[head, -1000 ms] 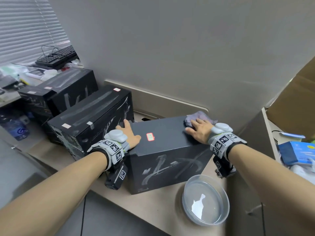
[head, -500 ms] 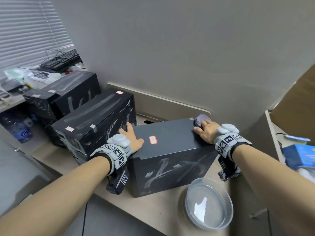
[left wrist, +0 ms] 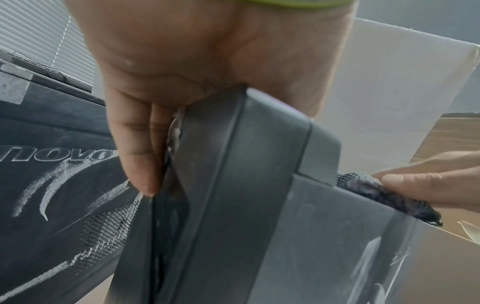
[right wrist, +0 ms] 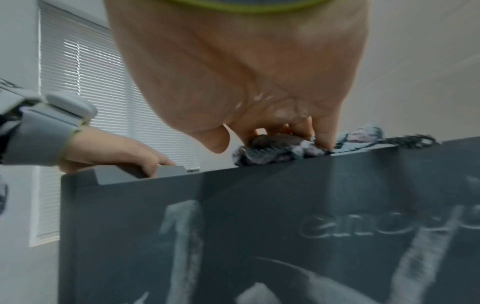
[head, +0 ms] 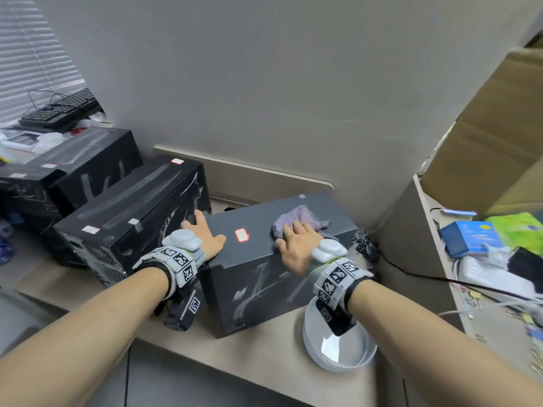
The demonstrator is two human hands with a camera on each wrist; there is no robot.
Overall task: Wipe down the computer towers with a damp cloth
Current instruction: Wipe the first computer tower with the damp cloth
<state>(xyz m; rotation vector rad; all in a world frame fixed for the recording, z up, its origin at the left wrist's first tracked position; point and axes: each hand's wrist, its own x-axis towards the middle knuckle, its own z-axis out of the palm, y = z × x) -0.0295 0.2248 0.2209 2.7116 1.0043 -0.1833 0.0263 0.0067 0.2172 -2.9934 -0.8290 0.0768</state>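
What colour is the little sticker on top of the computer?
Red-edged sticker, pale middle; head view.

- Both forearms bare from my head view; I see no sleeves.
- Left hand point(head: 205, 240): bare, no glove. Grey wristband point(head: 173, 261) behind it carries black-and-white square markers on its facets.
- A smooth, rounded pale grey pod point(head: 183, 238) sits on top of that band.
- A black camera block point(head: 183, 311) hangs under the left wrist, one square marker on its side.
- Right hand point(head: 296, 245): bare. Same marker band point(head: 338, 282), with a black strap edge toward the forearm.
- Pale grey pod point(head: 329, 250) on top; black block point(head: 335, 318) below.
- A thin yellow-green edge point(right wrist: 241, 9) lines the band in my wrist views.
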